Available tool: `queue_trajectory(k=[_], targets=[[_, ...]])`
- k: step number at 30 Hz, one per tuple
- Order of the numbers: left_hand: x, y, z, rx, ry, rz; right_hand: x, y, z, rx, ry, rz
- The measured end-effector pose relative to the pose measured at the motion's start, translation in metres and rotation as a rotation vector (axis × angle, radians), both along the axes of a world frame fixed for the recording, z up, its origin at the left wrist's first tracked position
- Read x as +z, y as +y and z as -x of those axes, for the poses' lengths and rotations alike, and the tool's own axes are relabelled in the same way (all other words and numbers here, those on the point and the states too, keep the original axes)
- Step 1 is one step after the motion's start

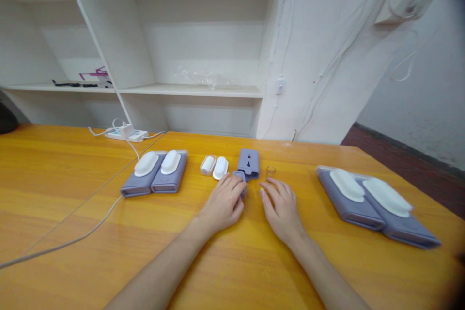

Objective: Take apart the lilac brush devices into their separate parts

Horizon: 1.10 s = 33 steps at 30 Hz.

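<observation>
My left hand (225, 201) is closed over a small purple-grey plastic part (240, 175), its fingers hiding much of it. Just beyond lies a purple plastic housing (249, 161) with two dark cutouts on its upper face and an open near end. My right hand (282, 207) rests on the table to the right, fingers bent but apart, with nothing seen in them. Right ahead of its fingertips sits a thin wire coil (271, 171). Left of the housing are a white oval piece (220, 168) with ridges and a clear-edged case (208, 165) with a white roll-like piece inside.
Two purple units with white oval tops (169, 172) stand at left, and two more (374, 203) at right. A white power strip (127, 132) lies at the back left; cables (90, 232) cross the wooden table (232, 271). White shelving (192, 89) rises behind.
</observation>
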<state>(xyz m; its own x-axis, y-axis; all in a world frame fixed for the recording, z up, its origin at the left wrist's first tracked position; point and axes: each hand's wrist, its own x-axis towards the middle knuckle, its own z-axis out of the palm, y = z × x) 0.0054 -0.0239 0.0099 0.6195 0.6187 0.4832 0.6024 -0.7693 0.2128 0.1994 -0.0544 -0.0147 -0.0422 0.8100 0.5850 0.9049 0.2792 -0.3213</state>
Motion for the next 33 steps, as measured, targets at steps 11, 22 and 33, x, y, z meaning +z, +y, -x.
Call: queue_trajectory(k=[11,22,33], targets=[[-0.005,0.022,0.017,0.275,-0.191,-0.099,0.000,-0.001,0.001,-0.016,0.006,0.005],[-0.010,0.039,0.028,0.473,-0.368,-0.199,-0.002,0.001,-0.001,-0.061,0.054,-0.032],[-0.015,0.038,0.026,0.377,-0.368,-0.302,0.000,0.001,-0.001,-0.055,0.102,-0.062]])
